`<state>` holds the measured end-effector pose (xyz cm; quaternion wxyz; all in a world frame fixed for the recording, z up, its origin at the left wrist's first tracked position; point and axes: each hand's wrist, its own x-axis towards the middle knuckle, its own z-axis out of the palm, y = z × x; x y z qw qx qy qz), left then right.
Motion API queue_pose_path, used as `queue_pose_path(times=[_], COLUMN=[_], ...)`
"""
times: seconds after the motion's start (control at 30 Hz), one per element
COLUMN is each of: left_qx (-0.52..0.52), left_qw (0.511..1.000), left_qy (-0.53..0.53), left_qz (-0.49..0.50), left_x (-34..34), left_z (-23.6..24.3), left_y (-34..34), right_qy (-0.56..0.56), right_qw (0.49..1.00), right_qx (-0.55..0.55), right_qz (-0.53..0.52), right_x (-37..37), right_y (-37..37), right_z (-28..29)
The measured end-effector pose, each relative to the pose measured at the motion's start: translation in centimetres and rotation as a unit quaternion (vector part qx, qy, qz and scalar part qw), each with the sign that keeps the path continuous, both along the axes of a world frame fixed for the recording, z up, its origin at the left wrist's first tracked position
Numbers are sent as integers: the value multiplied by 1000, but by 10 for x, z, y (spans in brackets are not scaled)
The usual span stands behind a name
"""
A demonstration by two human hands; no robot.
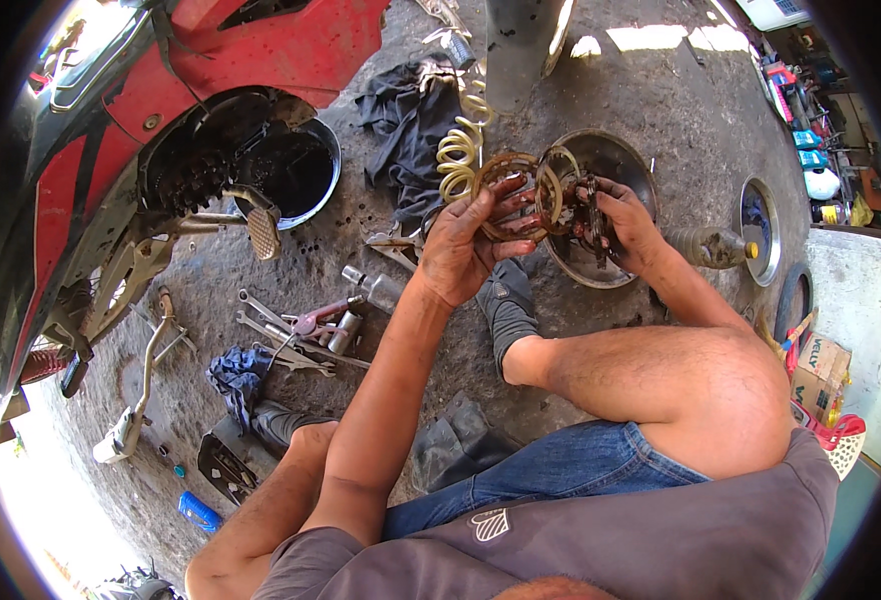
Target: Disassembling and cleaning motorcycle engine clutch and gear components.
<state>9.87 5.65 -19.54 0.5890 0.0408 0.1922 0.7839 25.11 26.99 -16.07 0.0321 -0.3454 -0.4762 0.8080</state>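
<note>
My left hand (471,235) is closed around brown ring-shaped clutch plates (506,157), its oily fingers passing through their open middles. Close beside it, my right hand (629,228) grips darker, oil-coated clutch plates (591,222), seen nearly edge-on. Fingers and overlap hide how many rings each hand has. Both hands are raised over the near-left rim of a round metal basin (616,150) on the ground. Just left of the rings, a coiled cream air hose (458,160) hangs down.
At the left stands a red and black motorcycle (161,105) with its engine side uncovered, a pan of dark oil (316,190) beneath. Wrenches (291,335), a dark cloth (406,130) and a blue rag (239,375) lie around. A plastic bottle (706,247) rests at the right.
</note>
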Motion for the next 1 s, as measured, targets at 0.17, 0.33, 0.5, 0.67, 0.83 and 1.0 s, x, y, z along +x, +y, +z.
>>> queue_pose_path(times=[0.17,0.33,0.5,0.67,0.83,1.0], left_qx=[23,7,-75,-126,-116,-65], left_qw=[998,1000,995,991,993,997], left_qy=[-53,-10,49,36,18,3], left_qz=[4,-12,-43,-16,-3,38], left_x=[0,-2,-7,-11,-11,-11], left_z=[3,8,7,3,4,11], left_y=[0,-3,-5,-3,-4,-3], right_qy=[-52,-3,-61,-63,-83,-65], right_qw=[999,994,998,995,994,978], right_qx=[-14,-69,-19,-24,-4,175], right_qz=[-7,79,30,67,66,96], right_x=[-6,-8,-11,-15,-15,-15], right_y=[-7,-2,-7,-2,-2,-15], right_z=[6,15,21,26,19,18])
